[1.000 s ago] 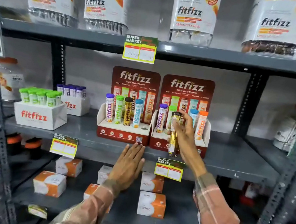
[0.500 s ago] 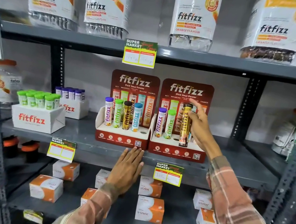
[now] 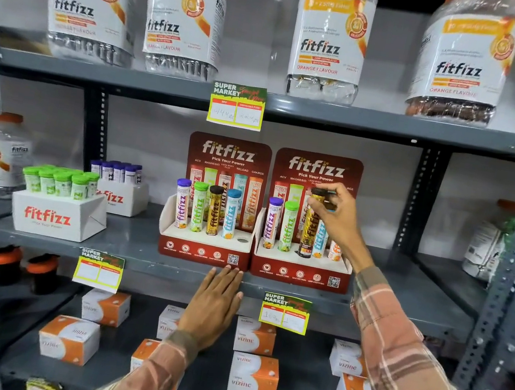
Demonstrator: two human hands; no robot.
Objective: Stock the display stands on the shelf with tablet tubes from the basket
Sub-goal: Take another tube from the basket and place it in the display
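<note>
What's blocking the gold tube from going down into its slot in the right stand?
Nothing visible. The right hand holds the gold tube by its cap, upright at the right stand, between the green tube and the blue tube. Its slot is hidden.

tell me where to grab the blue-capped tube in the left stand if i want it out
Pinch the blue-capped tube just under its cap, coming from above and in front. It stands upright with its base sunk in the left stand; the gold tube crowds its left, while the empty hole frees its right.
</note>
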